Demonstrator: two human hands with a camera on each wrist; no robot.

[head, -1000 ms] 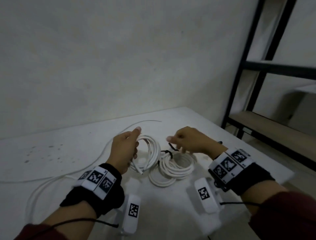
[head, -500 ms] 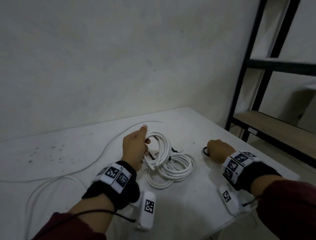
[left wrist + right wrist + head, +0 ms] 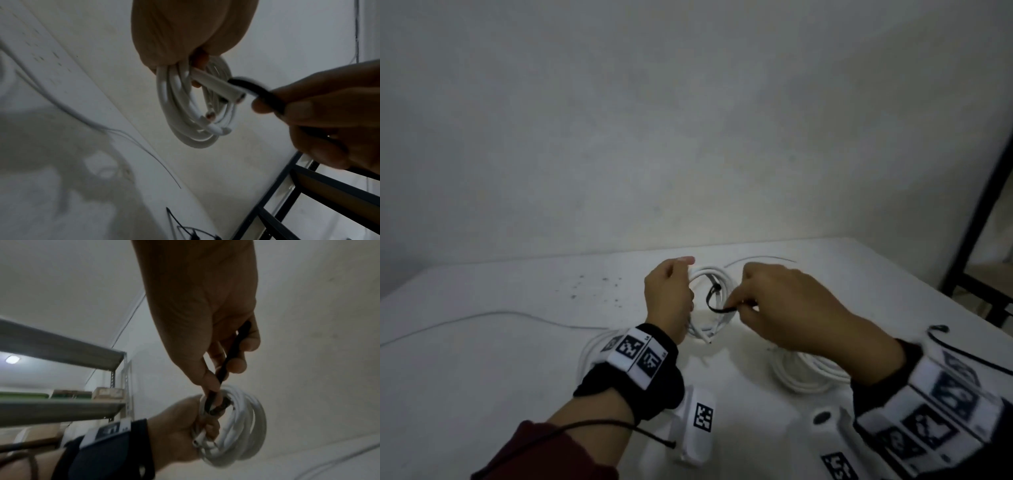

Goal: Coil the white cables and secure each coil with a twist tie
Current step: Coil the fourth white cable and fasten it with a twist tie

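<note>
My left hand (image 3: 667, 298) grips a coil of white cable (image 3: 717, 305) and holds it upright above the white table (image 3: 482, 377). The same coil (image 3: 185, 116) hangs from my left hand's fingers (image 3: 197, 63) in the left wrist view, with cut cable ends showing. My right hand (image 3: 784, 308) pinches a black twist tie (image 3: 717, 303) that loops around the coil's strands. In the right wrist view the black twist tie (image 3: 228, 363) runs from my right hand's fingers (image 3: 236, 365) down to the coil (image 3: 242, 434).
A second white coil (image 3: 808, 373) lies on the table under my right forearm. A loose white cable (image 3: 482, 317) runs across the table's left side. Another black tie (image 3: 941, 334) lies near the right edge. A dark metal shelf (image 3: 983, 240) stands to the right.
My right hand came back from the table's right edge with a black twist tie and brought it to the coil. The left hand lifted the coil and shifted left with it.
</note>
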